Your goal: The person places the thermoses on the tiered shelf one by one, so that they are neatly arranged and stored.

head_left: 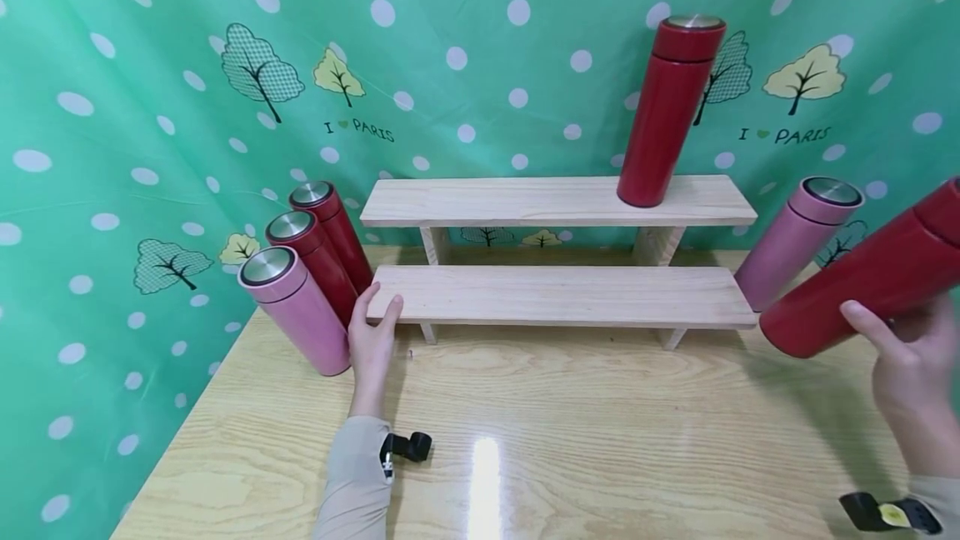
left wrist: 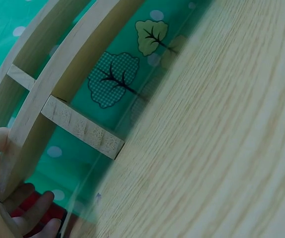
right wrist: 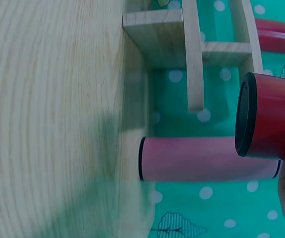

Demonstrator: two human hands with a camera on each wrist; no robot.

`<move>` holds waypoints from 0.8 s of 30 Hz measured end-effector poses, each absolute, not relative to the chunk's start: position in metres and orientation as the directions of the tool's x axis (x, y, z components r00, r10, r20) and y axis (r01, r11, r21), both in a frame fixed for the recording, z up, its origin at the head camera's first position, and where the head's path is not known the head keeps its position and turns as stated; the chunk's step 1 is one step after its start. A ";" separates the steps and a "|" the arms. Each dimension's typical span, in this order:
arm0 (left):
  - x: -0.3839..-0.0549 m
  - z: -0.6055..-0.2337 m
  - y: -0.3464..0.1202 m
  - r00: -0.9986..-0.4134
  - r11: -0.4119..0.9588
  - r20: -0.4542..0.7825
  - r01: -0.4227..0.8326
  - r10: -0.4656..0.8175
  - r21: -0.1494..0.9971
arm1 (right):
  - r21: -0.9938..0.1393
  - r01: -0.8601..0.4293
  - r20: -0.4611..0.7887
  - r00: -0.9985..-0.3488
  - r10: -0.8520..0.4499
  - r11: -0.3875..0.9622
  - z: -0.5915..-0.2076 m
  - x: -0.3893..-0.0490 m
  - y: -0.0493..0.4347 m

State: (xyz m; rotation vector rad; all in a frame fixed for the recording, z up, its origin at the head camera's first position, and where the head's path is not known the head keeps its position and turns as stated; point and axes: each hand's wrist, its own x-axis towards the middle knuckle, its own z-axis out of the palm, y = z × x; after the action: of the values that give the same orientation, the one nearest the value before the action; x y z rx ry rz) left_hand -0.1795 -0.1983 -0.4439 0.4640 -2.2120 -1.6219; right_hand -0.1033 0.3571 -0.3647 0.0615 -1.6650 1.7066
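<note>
My right hand [head_left: 915,361] grips a red thermos [head_left: 862,290] above the table at the far right, tilted with its lid end up and to the right. In the right wrist view the dark-edged base of this thermos [right wrist: 276,116] shows. My left hand [head_left: 372,348] holds the left end of the lower board of a two-tier wooden shelf [head_left: 555,294], thumb over the top and fingers underneath. Another red thermos [head_left: 667,115] stands upright on the upper board, toward its right end. Close to the shelf's right end stands a pink thermos [right wrist: 207,158].
Left of the shelf, beside my left hand, a pink thermos [head_left: 300,315] stands in front of two red thermoses [head_left: 326,261]. The light wooden table [head_left: 570,432] spreads before the shelf. A green dotted cloth [head_left: 480,65] hangs behind and along the left side.
</note>
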 end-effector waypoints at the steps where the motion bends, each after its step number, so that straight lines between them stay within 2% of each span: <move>1: -0.179 -0.444 -0.198 -0.882 0.287 0.093 -0.050 -0.463 0.957 | -0.832 -0.549 0.519 -0.724 0.455 0.075 -0.364 -0.104 0.354; 4: -0.179 -0.445 -0.199 -0.881 0.285 0.097 -0.045 -0.464 0.957 | -0.814 -0.577 0.545 -0.724 0.423 0.061 -0.363 -0.105 0.346; 9: -0.178 -0.445 -0.200 -0.884 0.280 0.093 -0.044 -0.458 0.959 | -0.792 -0.600 0.599 -0.726 0.338 0.116 -0.362 -0.108 0.336; 13: -0.178 -0.446 -0.199 -0.884 0.279 0.095 -0.041 -0.457 0.959 | -0.756 -0.654 0.637 -0.719 0.279 0.040 -0.361 -0.114 0.326; 20: -0.179 -0.446 -0.199 -0.886 0.267 0.099 -0.029 -0.453 0.963 | -0.701 -0.691 0.643 -0.720 0.261 -0.179 -0.360 -0.122 0.305; 24: -0.180 -0.447 -0.200 -0.885 0.262 0.096 -0.030 -0.456 0.965 | -0.680 -0.703 0.661 -0.710 0.241 -0.207 -0.360 -0.128 0.293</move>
State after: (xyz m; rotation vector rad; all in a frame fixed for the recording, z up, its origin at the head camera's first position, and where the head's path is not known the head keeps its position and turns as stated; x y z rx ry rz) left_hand -0.1796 -0.1997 -0.4470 0.4437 -2.1838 -1.6575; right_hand -0.1283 0.2934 -0.3604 0.5586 -1.4349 1.9678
